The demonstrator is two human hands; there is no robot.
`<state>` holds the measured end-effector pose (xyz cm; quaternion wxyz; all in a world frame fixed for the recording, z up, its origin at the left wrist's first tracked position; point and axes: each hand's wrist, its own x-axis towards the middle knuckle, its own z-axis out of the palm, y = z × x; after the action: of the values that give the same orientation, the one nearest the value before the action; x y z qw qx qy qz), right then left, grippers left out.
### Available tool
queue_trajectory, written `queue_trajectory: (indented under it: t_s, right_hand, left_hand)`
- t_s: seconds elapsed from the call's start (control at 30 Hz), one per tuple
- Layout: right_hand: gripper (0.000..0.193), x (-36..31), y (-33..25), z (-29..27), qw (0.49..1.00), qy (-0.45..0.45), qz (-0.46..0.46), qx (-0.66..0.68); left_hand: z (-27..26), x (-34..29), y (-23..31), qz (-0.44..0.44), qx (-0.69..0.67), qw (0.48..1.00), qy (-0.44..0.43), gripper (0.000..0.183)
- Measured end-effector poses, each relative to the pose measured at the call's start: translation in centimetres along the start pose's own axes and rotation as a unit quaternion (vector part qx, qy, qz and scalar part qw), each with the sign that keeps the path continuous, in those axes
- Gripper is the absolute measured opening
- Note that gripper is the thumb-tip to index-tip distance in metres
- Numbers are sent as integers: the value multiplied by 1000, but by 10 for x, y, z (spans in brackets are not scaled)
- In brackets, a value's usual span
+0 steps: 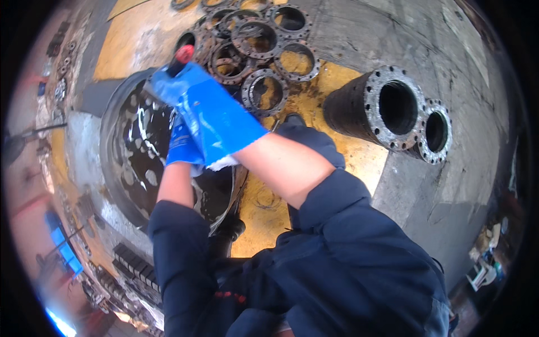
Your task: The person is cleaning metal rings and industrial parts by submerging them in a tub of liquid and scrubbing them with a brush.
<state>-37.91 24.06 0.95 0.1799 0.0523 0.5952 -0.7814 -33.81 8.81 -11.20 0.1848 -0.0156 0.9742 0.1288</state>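
Note:
Both my hands wear long blue rubber gloves and are held together over a large round metal tub (108, 126) of dark liquid with pale floating patches. In front, my right hand (188, 90) is closed round a dark handle with a red end (185, 54); the rest of that tool is hidden, so its kind does not show. My left hand (182, 140) lies behind and below the right glove, its fingers hidden from view. Just past my hands, several rusty bolt-holed flange rings (265, 92) lie piled on the floor.
Two dark flanged cylinders (351, 106) stand on the right. Yellow boards (258, 236) and grey sheets (359, 33) cover the floor. Dark metal blocks (135, 267) and small parts line the left. A boot (293, 119) of mine is beside the rings.

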Motion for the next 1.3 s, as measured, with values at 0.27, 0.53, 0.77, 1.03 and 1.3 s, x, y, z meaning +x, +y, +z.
queue_trajectory:
  t_s: [0.27, 0.53, 0.77, 1.03, 1.3]
  right_hand:
    - [29, -8, -20, -11, 997, 46, 1, 64]
    - [30, 6, -7, -17, 998, 55, 0, 15]
    - [35, 7, -7, -14, 999, 7, -52, -9]
    - [47, 2, -5, -6, 995, 63, -29, -75]
    - [35, -14, -10, -9, 998, 9, -42, -44]
  left_hand:
    - [2, 10, 13, -3, 1, 1000, 1, 58]
    - [4, -38, 43, 17, 23, 1000, 8, 55]
    - [85, -107, -6, 66, -110, 991, 44, 50]
    - [55, -117, 9, 88, 41, 995, -19, 38]
    - [84, -70, 2, -58, -37, 996, -64, 42]
